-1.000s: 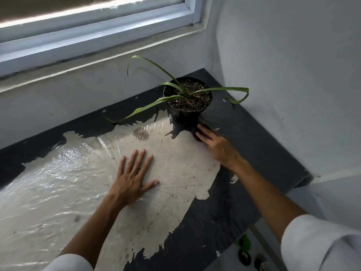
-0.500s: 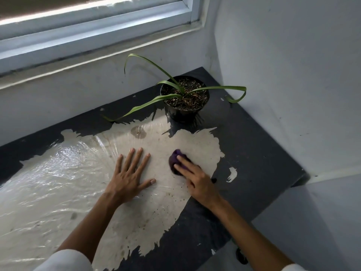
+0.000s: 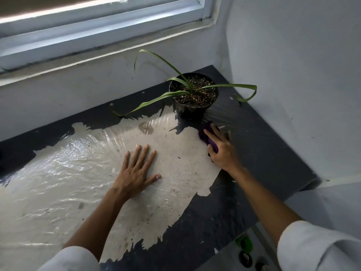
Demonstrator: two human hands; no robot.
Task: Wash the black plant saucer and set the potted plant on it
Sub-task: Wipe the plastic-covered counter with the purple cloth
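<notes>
A potted plant with long green leaves stands in a black pot at the back right corner of a dark worktop. No saucer shows under or beside it. My right hand presses a purple cloth onto the worktop just in front of the pot. My left hand lies flat, fingers spread, on a pale worn patch covered with shiny plastic film.
White walls close the corner behind and to the right of the pot. A window ledge runs along the back. The worktop's front right edge drops off; green and black round objects sit below it.
My right hand with the purple cloth swept back toward me and to the left, then returned right and forward to the pot's base. My left hand stayed flat.
</notes>
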